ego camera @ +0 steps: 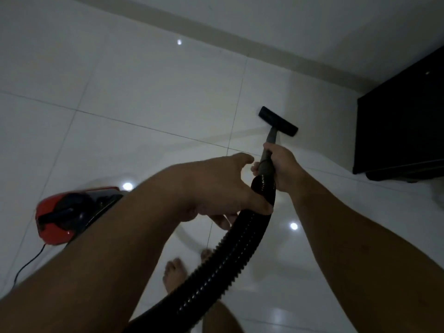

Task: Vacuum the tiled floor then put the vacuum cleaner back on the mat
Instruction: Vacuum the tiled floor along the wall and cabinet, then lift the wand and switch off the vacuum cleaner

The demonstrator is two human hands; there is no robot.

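Note:
A red and black vacuum cleaner body (64, 216) rests on the white tiled floor (144, 97) at lower left, partly hidden by my left forearm. Its black ribbed hose (223, 258) curves up from the bottom of the view to a grey wand (271, 138). The wand ends in a black floor nozzle (278, 121) lying flat on the tiles near the wall. My right hand (282, 165) is closed around the wand's grey handle. My left hand (221, 188) holds the hose just below it, thumb over the top.
A dark cabinet (401, 121) stands at the right, close to the nozzle. A beige skirting and wall (216, 30) run across the back. The vacuum's black power cord (28, 263) trails at lower left. My bare feet (174, 275) stand under the hose.

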